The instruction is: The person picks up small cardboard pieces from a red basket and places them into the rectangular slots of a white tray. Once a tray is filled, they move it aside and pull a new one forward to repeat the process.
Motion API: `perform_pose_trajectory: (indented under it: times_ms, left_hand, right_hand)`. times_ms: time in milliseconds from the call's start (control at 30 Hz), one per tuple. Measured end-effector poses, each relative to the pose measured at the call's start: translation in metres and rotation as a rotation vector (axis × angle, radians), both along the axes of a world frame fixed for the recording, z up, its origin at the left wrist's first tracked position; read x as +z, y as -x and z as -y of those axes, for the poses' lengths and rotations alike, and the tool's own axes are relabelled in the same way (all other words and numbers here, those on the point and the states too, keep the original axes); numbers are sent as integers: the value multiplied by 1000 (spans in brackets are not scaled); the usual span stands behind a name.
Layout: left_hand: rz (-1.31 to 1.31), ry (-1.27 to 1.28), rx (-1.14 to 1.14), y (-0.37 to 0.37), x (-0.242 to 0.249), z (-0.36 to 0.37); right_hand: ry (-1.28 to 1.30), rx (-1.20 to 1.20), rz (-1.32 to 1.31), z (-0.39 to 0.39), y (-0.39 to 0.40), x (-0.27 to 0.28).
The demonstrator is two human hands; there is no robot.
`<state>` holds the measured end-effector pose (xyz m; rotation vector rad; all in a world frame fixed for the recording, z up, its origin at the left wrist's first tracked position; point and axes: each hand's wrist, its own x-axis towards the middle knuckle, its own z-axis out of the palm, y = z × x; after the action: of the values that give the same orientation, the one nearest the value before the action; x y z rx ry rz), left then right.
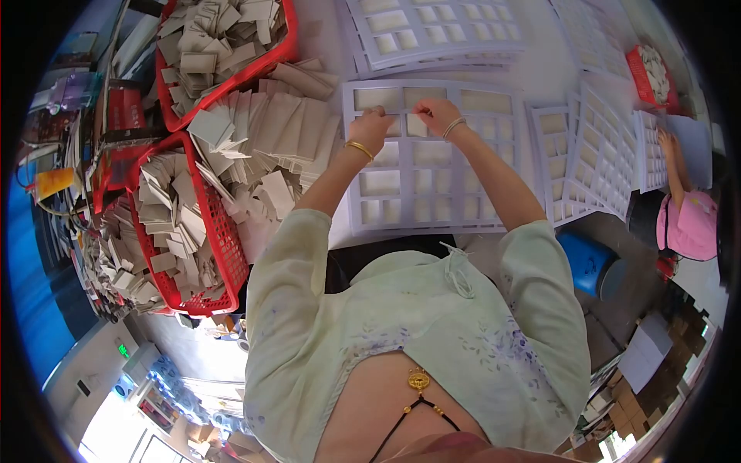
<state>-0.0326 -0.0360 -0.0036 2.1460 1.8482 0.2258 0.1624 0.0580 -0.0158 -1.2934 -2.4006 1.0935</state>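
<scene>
A white frame sheet (401, 154) with rectangular openings lies on the table in front of me. My left hand (370, 130) rests at its upper left part, fingers bent together over an opening; what they hold, if anything, is hidden. My right hand (437, 116) pinches the upper edge of a small pale card piece (417, 126) over an opening in the upper middle of the sheet. The two hands are a short way apart. Left of the sheet, loose grey-white card pieces (285, 127) are heaped on the table.
Red baskets (289, 48) (220, 255) full of card pieces stand at the left. More frame sheets (432, 23) (598, 154) lie behind and to the right. At the far right, a co-worker in pink (691, 224) reaches over another sheet near a small red basket (639, 73).
</scene>
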Motion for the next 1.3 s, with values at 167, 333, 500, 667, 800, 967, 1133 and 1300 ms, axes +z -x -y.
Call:
perform_pose_trajectory:
  times_ms: [167,333,500,667,800,967,1133,1300]
  left_hand:
    - [198,-109,43,9,15,27]
    - [403,-275,177,37,81,101]
    - [336,-449,448,99,127,203]
    - [204,-507,761,161,145,283]
    - [79,-588,924,205,156,341]
    - [-99,-609,1043,262,150,412]
    - [-22,-578,1138,292,138,441]
    - [10,-562,1156,298,129,452]
  right_hand:
    - [-284,-76,70,20,11,3]
    - [-368,-131,-47,36,9,25]
    - [-633,-75,235,45,-5,32]
    - [-576,6,326,44,7,7]
    - [-591,-182,458,43,10,16]
    - [-578,-99,476,47,1,9]
    - [-630,-2,498,53,1,9]
    - [-594,-134,610,69,7,35]
